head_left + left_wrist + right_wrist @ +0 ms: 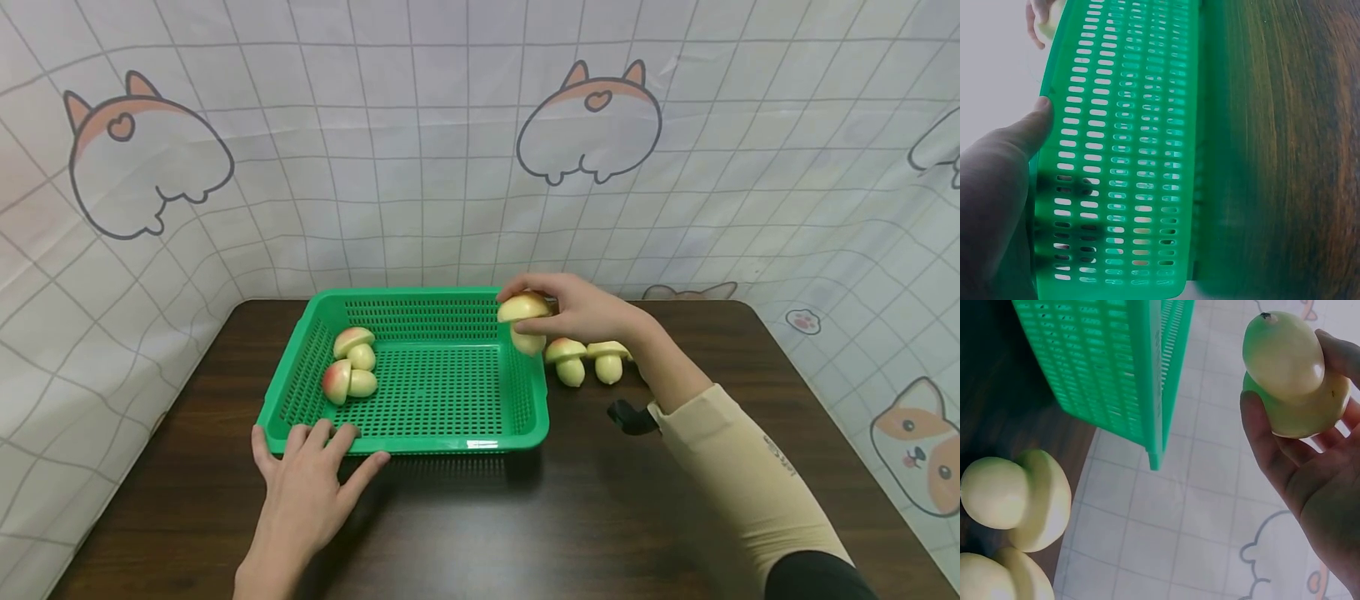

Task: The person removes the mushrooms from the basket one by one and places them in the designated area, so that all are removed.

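1. Hanging beyond the fingers of my left hand (303, 496) and right hand (581, 307) is a white gridded cloth (412, 192), printed with cartoon animals (588, 129).
2. Spread beneath all my fingers is a dark wooden table (465, 525).
3. On it, reaching forward from my left fingers, stands a slotted green basket (435, 444).
4. Behind my right fingers, past the bare wrist, a pale yellow sleeve (750, 475) covers my forearm.
5. My left fingers grasp the basket's near rim close to its left corner, hooked over the edge, with the thumb outside.
6. My right fingers and thumb clasp a held mushroom (525, 307) from opposite sides, cap uppermost, raised by the basket's right end.
7. Inside the basket, just ahead of my left fingers, lie a red-tinged mushroom (348, 382) and, farther from them, its twin (356, 346).
8. Below my right fingers, outside the basket, a nearer mushroom (567, 360) and an outer mushroom (609, 361) lie side by side.
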Available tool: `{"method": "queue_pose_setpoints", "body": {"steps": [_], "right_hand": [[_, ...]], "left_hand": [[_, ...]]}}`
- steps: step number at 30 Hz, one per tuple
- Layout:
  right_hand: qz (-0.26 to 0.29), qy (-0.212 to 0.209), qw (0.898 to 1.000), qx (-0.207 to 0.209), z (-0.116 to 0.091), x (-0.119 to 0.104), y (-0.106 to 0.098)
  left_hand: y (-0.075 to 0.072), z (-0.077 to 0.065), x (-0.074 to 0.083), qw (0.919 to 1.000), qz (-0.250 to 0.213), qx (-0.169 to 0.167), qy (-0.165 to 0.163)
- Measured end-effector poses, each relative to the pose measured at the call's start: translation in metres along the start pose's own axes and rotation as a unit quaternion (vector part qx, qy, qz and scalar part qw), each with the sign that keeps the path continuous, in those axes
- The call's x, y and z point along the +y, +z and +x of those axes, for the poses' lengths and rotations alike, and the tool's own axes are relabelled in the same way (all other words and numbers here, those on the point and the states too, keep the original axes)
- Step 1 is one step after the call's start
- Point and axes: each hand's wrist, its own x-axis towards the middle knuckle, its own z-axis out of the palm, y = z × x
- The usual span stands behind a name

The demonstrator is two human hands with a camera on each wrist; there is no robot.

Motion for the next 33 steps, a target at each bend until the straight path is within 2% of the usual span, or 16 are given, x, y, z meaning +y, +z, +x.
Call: {"method": "queue_pose_setpoints", "body": {"steps": [12,33], "right_hand": [[0.008,0.009,1.000,0.012,-0.007,0.005,0.001],[-0.006,0.020,1.000,0.016,-0.021,0.013,0.006]], "left_hand": [[0.001,0.002,-0.001,0.9999,-0.005,0.011,0.009],[0.001,0.001,-0.001,0.9999,-0.005,0.011,0.004]]}}
